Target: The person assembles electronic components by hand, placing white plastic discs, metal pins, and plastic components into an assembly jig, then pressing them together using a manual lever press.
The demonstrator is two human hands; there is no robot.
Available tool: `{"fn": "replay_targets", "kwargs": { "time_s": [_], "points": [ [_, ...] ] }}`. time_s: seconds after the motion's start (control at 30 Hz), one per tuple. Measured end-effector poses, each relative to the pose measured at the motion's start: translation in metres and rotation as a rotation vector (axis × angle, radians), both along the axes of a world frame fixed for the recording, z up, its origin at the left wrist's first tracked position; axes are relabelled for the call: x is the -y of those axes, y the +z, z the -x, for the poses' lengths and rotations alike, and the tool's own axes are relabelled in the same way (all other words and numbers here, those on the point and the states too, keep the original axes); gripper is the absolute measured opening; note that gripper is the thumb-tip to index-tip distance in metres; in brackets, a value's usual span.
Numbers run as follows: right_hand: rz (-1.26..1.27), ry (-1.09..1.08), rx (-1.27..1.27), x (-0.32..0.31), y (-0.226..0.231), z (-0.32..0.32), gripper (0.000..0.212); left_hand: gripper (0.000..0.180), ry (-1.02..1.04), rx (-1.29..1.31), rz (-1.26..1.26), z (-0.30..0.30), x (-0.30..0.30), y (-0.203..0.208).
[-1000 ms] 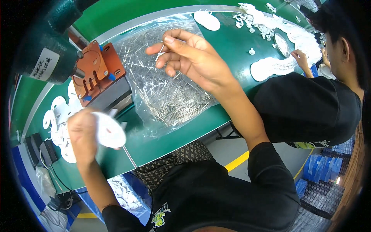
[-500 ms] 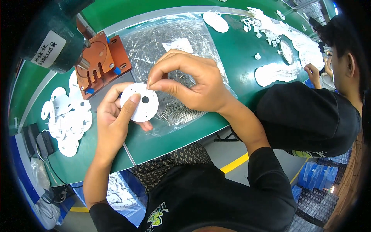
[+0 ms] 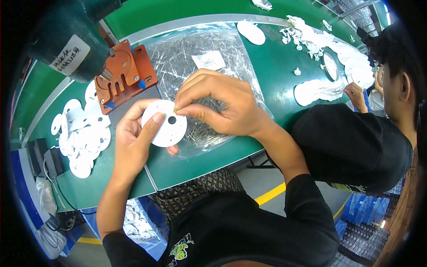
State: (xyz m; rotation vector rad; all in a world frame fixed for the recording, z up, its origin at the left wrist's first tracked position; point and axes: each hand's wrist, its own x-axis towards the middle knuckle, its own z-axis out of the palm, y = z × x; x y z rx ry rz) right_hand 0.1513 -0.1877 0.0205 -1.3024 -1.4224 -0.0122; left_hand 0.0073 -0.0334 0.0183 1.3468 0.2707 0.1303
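Observation:
My left hand (image 3: 133,142) holds a round white disc (image 3: 165,135), its thumb on the face and fingers behind. The disc has a dark central hole and several tiny holes near the rim. At its upper right edge, my right hand (image 3: 227,104) pinches thumb and forefinger together against the face. Whatever lies in that pinch is too small to make out. Beneath both hands, a clear plastic bag (image 3: 178,50) is spread on the green table, with many thin metal pins (image 3: 204,135) on it.
At the left, an orange metal fixture (image 3: 144,66) stands under a dark green machine head (image 3: 44,38). White discs (image 3: 82,144) are heaped beside it. More white discs (image 3: 313,91) lie at the right, near a co-worker (image 3: 347,147). A plastic-lined bin (image 3: 155,240) sits below the table edge.
The whole view has shifted slightly, so table and hands appear a little lower and further right. My grip on the disc and the right-hand pinch at its edge look the same.

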Motion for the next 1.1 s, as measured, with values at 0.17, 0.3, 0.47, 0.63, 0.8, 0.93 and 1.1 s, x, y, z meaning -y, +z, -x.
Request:
{"fn": "replay_targets", "kwargs": {
  "time_s": [0.17,0.3,0.47,0.63,0.8,0.93,1.1],
  "points": [
    [-0.045,0.021,0.011,-0.003,-0.001,0.005,0.014,0.028,-0.042,0.009,0.041,0.002,0.0,-0.003],
    [-0.093,0.067,0.166,-0.006,-0.002,0.001,0.017,0.029,-0.004,-0.018,0.164,0.002,-0.004,0.0],
    [-0.11,0.051,0.299,-0.005,0.004,0.003,0.024,0.031,0.031,0.003,0.246,0.007,-0.014,0.005],
    [-0.121,-0.004,0.509,0.001,-0.003,0.009,0.029,0.028,0.291,0.449,-0.888,0.006,-0.006,0.0],
    [-0.144,0.007,0.447,-0.005,-0.006,0.018,0.026,0.02,0.046,0.096,-0.209,0.012,0.002,0.007],
    [-0.024,-0.051,0.117,-0.011,-0.011,0.01,0.021,0.025,0.17,0.253,-0.379,0.004,-0.004,-0.009],
    [0.244,-0.103,-0.131,-0.01,-0.016,0.001,0.022,0.039,0.193,0.494,-0.879,0.007,-0.007,-0.008]
  ]
}}
